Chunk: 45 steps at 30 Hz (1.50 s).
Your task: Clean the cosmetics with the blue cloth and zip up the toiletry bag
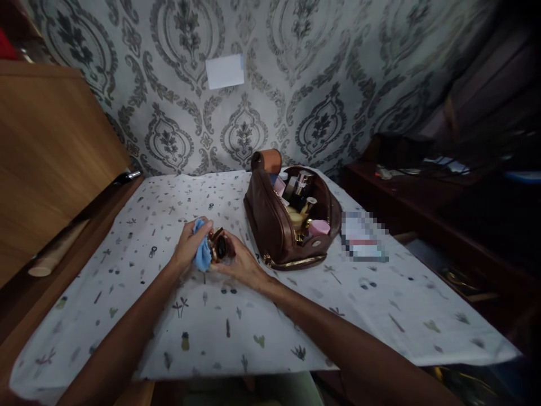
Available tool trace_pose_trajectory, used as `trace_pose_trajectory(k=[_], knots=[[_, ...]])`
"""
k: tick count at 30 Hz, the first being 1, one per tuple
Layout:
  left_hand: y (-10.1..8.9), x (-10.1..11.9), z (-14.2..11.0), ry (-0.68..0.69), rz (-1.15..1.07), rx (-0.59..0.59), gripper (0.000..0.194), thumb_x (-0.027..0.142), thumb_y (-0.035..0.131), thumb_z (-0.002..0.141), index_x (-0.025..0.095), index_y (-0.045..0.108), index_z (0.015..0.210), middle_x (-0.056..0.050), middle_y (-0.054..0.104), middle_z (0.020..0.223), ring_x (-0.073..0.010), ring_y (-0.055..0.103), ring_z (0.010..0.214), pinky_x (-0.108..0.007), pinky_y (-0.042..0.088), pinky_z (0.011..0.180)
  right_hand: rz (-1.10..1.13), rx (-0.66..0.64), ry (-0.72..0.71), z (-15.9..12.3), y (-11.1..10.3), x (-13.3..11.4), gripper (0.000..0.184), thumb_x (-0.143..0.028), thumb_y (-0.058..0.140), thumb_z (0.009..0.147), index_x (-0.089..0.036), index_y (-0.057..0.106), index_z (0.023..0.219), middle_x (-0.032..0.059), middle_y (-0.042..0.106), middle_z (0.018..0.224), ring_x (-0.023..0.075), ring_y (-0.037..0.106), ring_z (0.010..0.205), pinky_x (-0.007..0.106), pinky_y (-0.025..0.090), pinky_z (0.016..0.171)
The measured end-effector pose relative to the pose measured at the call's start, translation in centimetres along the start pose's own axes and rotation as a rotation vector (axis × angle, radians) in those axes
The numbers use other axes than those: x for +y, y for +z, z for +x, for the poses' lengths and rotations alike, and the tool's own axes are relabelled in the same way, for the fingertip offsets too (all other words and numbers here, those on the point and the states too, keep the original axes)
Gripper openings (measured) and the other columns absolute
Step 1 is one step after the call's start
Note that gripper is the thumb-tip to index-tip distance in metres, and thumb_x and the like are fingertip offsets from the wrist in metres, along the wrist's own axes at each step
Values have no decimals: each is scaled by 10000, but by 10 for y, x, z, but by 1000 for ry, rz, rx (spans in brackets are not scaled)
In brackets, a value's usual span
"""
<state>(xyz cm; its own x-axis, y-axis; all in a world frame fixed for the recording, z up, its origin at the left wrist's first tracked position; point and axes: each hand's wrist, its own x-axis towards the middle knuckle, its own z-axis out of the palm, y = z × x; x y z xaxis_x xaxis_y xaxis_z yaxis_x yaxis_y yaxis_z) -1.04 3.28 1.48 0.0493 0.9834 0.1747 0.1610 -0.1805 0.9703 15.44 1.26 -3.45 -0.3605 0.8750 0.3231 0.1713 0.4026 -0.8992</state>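
Note:
My left hand (189,242) is closed on a crumpled blue cloth (203,256) above the table. Facing it, my right hand (243,262) grips a small dark and gold item (220,247), perhaps a little bottle; its exact kind is hard to make out. Cloth and item touch or nearly touch. To the right of my hands stands a brown leather toiletry bag (270,220), unzipped at the top. Inside it show a pink-topped item (319,227), a silver-capped bottle (303,181) and several other small containers.
A white patterned cloth (245,338) covers the table. Right of the bag lies a blurred-out flat object (364,237). A wooden cabinet (54,163) borders the left side. Dark red furniture (414,197) with an open drawer stands on the right. Patterned wallpaper (245,129) closes the back.

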Motion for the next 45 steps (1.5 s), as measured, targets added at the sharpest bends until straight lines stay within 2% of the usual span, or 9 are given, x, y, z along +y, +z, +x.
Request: trace_pose_trajectory(k=[7, 10, 14, 19, 22, 29, 36, 40, 45], knots=[[-3, 11, -4, 270, 397, -22, 343, 422, 582, 878, 215, 570, 1152, -26, 616, 988, -187, 592, 928, -289, 464, 861, 24, -11, -51, 0, 0, 8, 859, -300, 796, 718, -196, 397, 1472, 147, 536, 1450, 292, 511, 1347, 458, 387, 1139], [-4, 12, -5, 317, 477, -113, 322, 396, 566, 885, 205, 597, 1141, -68, 626, 1097, -222, 597, 1054, -317, 451, 932, -37, -67, -106, -1, -2, 8, 768, -242, 757, 728, -199, 435, 1424, 120, 594, 1332, 277, 570, 1226, 433, 460, 1050], [0, 8, -5, 240, 538, -161, 231, 375, 540, 888, 207, 641, 1010, -36, 679, 940, -205, 638, 882, -309, 466, 839, -175, -137, -157, -2, -5, 6, 460, -161, 676, 728, -172, 575, 1177, 76, 618, 1071, 250, 595, 1001, 410, 515, 911], [-1, 2, -4, 213, 568, -55, 196, 356, 520, 899, 217, 649, 950, 5, 671, 793, -174, 616, 748, -284, 447, 749, -173, -205, -129, -6, -4, 1, 787, -172, 692, 710, -171, 417, 1447, 168, 460, 1426, 305, 441, 1371, 463, 392, 1141], [-4, -1, -1, 198, 504, -8, 183, 361, 542, 883, 212, 640, 927, 22, 633, 720, -158, 590, 682, -268, 440, 693, -202, -178, -88, -10, -3, 2, 749, -181, 673, 737, -197, 447, 1451, 174, 365, 1518, 305, 388, 1441, 460, 373, 1168], [-16, -23, 15, 80, 308, 56, 291, 482, 533, 881, 201, 589, 828, 26, 571, 684, -158, 584, 653, -262, 449, 641, 89, 17, 5, -6, -5, 7, 263, -331, 662, 836, -214, 650, 1071, 64, 664, 1028, 223, 641, 987, 361, 519, 917], [-20, -22, 13, 72, 393, 179, 268, 469, 434, 975, 240, 488, 847, 22, 533, 684, -183, 545, 681, -301, 410, 685, 273, 195, 108, 2, -5, 19, 279, -446, 714, 754, -205, 625, 862, -12, 554, 751, 148, 513, 673, 260, 437, 633], [-11, -2, -2, 265, 467, 249, 225, 394, 368, 1024, 243, 465, 890, 30, 519, 720, -154, 525, 649, -287, 402, 660, 196, 171, 74, 0, -7, 14, 228, -383, 692, 782, -196, 647, 904, -3, 585, 792, 154, 544, 732, 266, 453, 695], [9, 8, -16, 736, 626, 102, 203, 305, 422, 1027, 208, 536, 890, -44, 612, 867, -186, 573, 839, -317, 457, 781, 67, 124, -27, -5, -9, 6, 268, -345, 664, 819, -199, 677, 1043, 24, 669, 892, 175, 599, 804, 294, 489, 765]])
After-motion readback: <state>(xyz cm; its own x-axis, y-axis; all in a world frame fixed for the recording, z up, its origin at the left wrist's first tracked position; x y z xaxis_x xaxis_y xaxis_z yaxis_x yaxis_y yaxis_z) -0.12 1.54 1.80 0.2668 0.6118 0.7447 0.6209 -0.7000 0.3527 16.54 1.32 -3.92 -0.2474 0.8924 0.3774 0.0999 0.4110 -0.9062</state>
